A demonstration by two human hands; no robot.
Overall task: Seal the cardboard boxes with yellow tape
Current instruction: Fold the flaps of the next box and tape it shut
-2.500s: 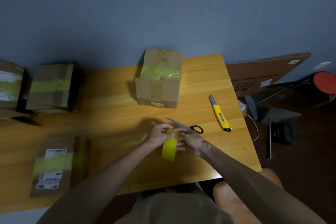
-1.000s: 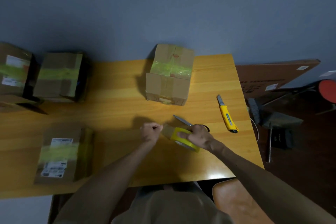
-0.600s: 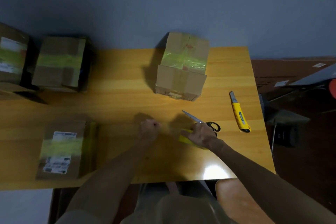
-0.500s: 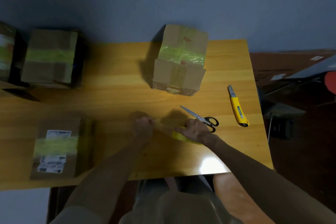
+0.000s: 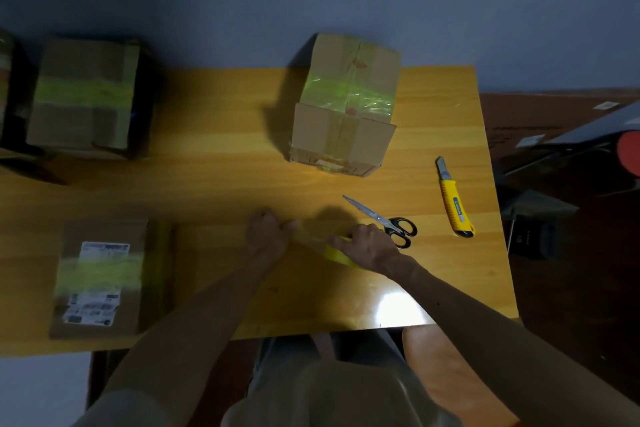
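**boxguy:** where's the yellow tape roll [image 5: 337,255] here?

**tapefan:** Just this side of the scissors [image 5: 384,222], under the right hand [image 5: 370,248]. The fingers are curled over it in a grip and only a yellow edge pokes out. The knuckles sit right next to the scissors' black handles.

**boxguy:** and the left hand [image 5: 268,236]?

**tapefan:** Left of the scissors, bunched up, with the fingers pressed together and pinching the loose end of the tape strip [image 5: 308,236] pulled off the roll. The strip's see-through and blurry, so I can't tell if it touches the table [image 5: 214,184].

**boxguy:** what else is there?

**tapefan:** There's a labelled box [image 5: 100,277] well left of the scissors with a yellow band across it. A yellow utility knife [image 5: 453,201] lies just right of the scissors, not touching them. The middle box [image 5: 346,107] stands behind the scissors with yellow tape over its top. A third box [image 5: 83,94], also banded in yellow, is far back-left of the scissors.
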